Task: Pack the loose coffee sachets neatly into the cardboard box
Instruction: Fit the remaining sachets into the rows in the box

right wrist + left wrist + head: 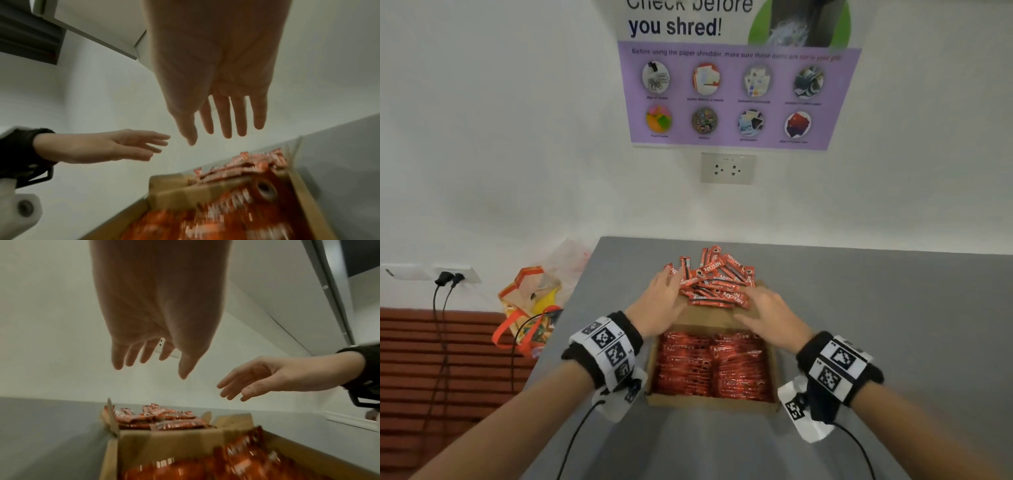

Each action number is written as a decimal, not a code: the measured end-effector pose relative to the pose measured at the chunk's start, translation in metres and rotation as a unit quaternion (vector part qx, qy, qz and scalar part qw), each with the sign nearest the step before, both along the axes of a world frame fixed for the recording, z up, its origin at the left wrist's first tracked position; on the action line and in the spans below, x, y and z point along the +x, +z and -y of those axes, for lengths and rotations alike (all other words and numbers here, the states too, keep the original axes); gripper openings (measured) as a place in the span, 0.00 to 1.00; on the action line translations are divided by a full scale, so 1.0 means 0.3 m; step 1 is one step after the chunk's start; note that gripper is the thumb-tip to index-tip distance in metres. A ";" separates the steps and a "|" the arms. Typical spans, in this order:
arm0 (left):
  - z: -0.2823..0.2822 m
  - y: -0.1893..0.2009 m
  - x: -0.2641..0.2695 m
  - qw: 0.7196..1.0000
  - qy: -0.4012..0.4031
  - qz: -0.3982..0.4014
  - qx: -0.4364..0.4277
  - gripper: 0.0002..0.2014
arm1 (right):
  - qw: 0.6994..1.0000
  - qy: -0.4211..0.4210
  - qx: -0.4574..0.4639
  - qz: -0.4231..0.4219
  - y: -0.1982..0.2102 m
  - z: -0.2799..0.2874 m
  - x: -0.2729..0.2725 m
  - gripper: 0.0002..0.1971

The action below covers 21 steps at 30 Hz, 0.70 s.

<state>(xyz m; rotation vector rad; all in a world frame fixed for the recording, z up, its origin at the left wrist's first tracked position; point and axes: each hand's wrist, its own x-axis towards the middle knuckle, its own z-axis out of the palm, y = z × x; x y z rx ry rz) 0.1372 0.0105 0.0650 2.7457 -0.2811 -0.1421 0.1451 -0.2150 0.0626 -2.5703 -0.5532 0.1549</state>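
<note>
A brown cardboard box [714, 401] stands on the grey table, filled with rows of red coffee sachets [714, 365]. Its far flap [709, 313] lies folded back, and a heap of loose red sachets [714, 281] rests on it and beyond. My left hand [659, 305] hovers at the heap's left side with straight fingers. My right hand [770, 317] hovers at the heap's right side, fingers also straight. In the left wrist view the left hand [152, 356] hangs above the loose sachets [160, 418], holding nothing. The right wrist view shows the right hand [222, 123] spread above the box [308, 203].
The grey table [893, 308] meets a white wall with a power socket [727, 168] and a poster [732, 92]. Left of the table, a colourful bag [530, 308] sits on the floor, with cables plugged into a wall strip [448, 277].
</note>
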 end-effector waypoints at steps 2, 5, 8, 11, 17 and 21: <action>-0.001 0.012 0.099 0.998 0.010 -0.064 -0.007 0.43 | 1.000 -0.019 0.001 -0.018 0.017 -0.022 0.098 0.33; 0.025 0.022 0.210 0.992 -0.009 -0.123 0.036 0.49 | 0.995 -0.044 -0.039 -0.085 0.000 -0.057 0.226 0.47; 0.054 0.008 0.284 0.982 -0.025 -0.147 0.115 0.51 | 0.980 -0.068 -0.117 -0.145 -0.052 -0.078 0.324 0.60; 0.087 -0.016 0.360 0.969 -0.009 -0.184 0.163 0.48 | 0.956 -0.078 -0.211 -0.187 -0.086 -0.080 0.410 0.66; 0.130 -0.072 0.515 0.961 0.105 -0.207 0.152 0.31 | 0.942 -0.055 -0.237 -0.229 -0.134 -0.103 0.529 0.68; 0.155 -0.126 0.568 0.958 0.134 -0.211 0.139 0.29 | 0.955 -0.031 -0.236 -0.175 -0.156 -0.121 0.565 0.59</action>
